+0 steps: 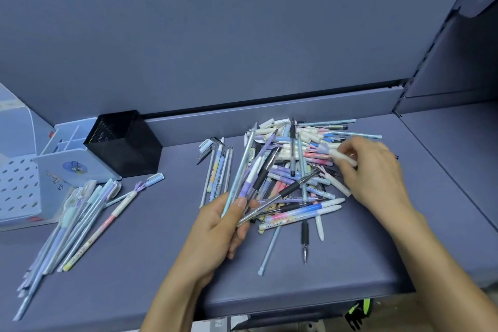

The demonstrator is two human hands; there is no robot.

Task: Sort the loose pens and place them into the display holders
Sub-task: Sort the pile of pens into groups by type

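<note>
A big heap of loose pens [299,159] lies on the grey-blue shelf [167,237], right of centre. My left hand [218,226] grips a fan of several pens [253,167] that point up and to the right over the heap's near-left side. My right hand [374,170] reaches into the heap's right side and pinches a white pen [342,157] between thumb and fingers. A sorted bundle of pastel pens [72,218] lies at the left. A black mesh holder [124,143] and a pale blue compartment holder [70,159] stand at the back left.
A small row of slim pens [218,170] lies between the heap and the black holder. A white perforated box [18,191] sits at the far left. The shelf's back wall [242,35] rises behind, and its front edge [296,302] runs below my forearms.
</note>
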